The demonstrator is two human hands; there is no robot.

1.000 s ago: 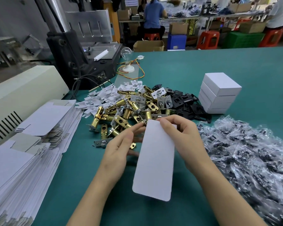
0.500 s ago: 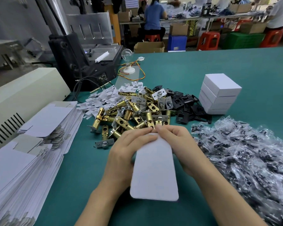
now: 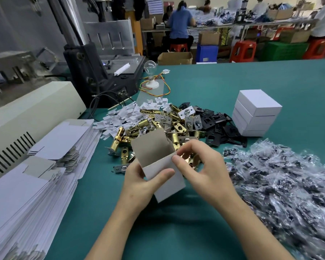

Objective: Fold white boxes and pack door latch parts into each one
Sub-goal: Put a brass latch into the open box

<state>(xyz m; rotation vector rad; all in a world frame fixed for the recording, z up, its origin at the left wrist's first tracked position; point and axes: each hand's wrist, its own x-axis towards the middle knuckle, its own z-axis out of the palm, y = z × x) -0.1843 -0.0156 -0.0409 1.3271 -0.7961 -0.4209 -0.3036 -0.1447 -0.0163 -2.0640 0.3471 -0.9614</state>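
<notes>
Above the green table [image 3: 214, 87] I hold a half-formed white box [image 3: 165, 177], its grey inner flap standing up toward the far side. My left hand [image 3: 139, 182] grips the box from the left, thumb across its white face. My right hand [image 3: 201, 166] pinches the box's upper right edge with its fingertips. Just beyond lies a heap of brass door latches [image 3: 150, 126], with black strike plates [image 3: 219, 126] to its right and small white plastic pieces [image 3: 124, 117] at its back left. Three finished white boxes [image 3: 255, 113] are stacked at the right.
Flat white box blanks [image 3: 36, 175] lie stacked along the left. A pile of clear bags with dark parts [image 3: 281, 184] fills the right. A cream machine [image 3: 26, 113], a black press [image 3: 94, 68] and a light bulb with wires [image 3: 152, 76] stand behind. People work at far tables.
The flat white blank has been opened into a box shape with its grey flap raised. Both hands have shifted from the blank's top edge to its sides.
</notes>
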